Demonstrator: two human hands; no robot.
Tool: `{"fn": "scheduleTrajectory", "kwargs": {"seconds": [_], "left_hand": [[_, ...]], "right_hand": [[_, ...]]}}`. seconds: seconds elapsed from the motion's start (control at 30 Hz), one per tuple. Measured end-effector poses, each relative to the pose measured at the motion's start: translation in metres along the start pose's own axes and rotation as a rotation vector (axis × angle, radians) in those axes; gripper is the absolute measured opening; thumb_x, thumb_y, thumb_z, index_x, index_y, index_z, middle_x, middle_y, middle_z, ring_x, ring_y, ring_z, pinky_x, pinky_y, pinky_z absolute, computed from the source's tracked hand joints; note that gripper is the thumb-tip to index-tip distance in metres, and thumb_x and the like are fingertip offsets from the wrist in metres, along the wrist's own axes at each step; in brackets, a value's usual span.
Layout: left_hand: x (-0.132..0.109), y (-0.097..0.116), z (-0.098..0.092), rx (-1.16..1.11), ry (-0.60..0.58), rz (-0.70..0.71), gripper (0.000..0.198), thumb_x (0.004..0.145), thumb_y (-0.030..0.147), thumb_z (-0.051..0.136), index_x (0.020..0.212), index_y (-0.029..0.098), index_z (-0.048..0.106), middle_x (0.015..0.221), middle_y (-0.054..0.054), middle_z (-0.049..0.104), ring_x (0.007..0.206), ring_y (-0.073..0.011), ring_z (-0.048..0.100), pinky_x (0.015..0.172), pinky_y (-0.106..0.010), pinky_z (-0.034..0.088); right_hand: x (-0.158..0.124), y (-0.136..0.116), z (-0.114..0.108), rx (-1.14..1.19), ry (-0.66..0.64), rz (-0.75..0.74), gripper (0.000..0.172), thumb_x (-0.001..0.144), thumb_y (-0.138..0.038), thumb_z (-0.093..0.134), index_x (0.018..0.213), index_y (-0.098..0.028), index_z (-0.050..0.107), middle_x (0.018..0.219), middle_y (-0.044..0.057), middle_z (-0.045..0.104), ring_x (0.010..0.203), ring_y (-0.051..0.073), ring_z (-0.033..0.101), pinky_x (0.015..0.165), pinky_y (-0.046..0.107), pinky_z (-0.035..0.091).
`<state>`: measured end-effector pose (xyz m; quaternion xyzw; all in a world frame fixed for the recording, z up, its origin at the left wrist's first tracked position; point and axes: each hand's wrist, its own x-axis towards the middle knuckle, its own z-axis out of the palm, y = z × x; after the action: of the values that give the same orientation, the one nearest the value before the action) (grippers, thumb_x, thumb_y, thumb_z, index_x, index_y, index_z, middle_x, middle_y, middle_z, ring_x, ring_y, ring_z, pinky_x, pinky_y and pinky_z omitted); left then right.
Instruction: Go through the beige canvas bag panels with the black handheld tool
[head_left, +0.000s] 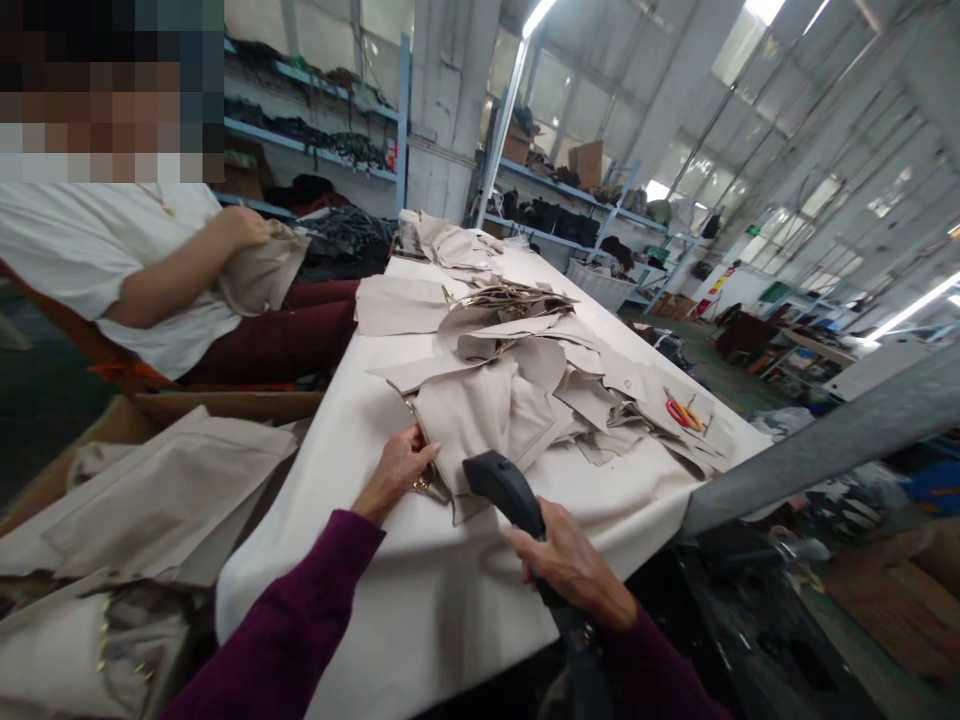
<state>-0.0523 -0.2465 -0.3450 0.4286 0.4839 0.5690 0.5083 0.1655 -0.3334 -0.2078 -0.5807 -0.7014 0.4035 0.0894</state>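
Note:
My left hand (397, 468) pinches the left edge of a beige fabric piece (480, 420), where a brassy chain or zipper trim shows by the fingers. In my right hand (566, 558) is a dark handheld tool (506, 487) with a curved head, its handle wrapped by the fingers. The tool's head is over the lower edge of the fabric; whether it touches cannot be told. Behind the piece, a pile of beige cut pieces (517, 330) lies on the white-covered table (345, 590).
Red-and-yellow-handled scissors or pliers (682, 412) lie at the table's right. A grey metal post (825, 430) slants past that corner. On the left, a seated person (180, 270) holds beige fabric, beside boxes of beige pieces (165, 500). Loaded shelves (555, 182) stand behind.

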Motion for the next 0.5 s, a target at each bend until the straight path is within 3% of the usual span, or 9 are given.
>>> {"fn": "scheduleTrajectory", "kwargs": {"seconds": [0.2,0.4,0.5], "left_hand": [[0.004,-0.003,-0.002,-0.011,0.003,-0.006,0.038,0.059,0.027,0.066,0.092,0.008,0.061,0.073,-0.008,0.066,0.067,-0.0225,0.061,0.058,-0.029,0.046],[0.000,-0.001,-0.002,-0.031,-0.011,0.019,0.038,0.061,0.028,0.066,0.093,0.008,0.061,0.078,-0.009,0.067,0.068,-0.0228,0.062,0.060,-0.031,0.048],[-0.005,0.001,-0.001,-0.053,-0.029,0.031,0.036,0.063,0.028,0.066,0.093,0.008,0.062,0.075,-0.007,0.067,0.067,-0.0217,0.062,0.060,-0.030,0.048]], "right_hand": [[-0.042,0.002,-0.026,-0.051,0.088,0.028,0.022,0.086,-0.037,0.046,0.081,-0.016,0.046,0.059,-0.003,0.051,0.050,0.010,0.051,0.049,0.022,0.043],[-0.029,0.006,0.004,0.014,-0.062,0.018,0.024,0.082,-0.037,0.050,0.089,-0.014,0.047,0.064,-0.003,0.049,0.048,0.010,0.052,0.042,0.020,0.040],[-0.014,0.006,0.012,0.040,0.004,0.024,0.027,0.083,-0.040,0.050,0.089,-0.014,0.045,0.063,-0.003,0.050,0.048,0.011,0.053,0.042,0.020,0.041]]}}
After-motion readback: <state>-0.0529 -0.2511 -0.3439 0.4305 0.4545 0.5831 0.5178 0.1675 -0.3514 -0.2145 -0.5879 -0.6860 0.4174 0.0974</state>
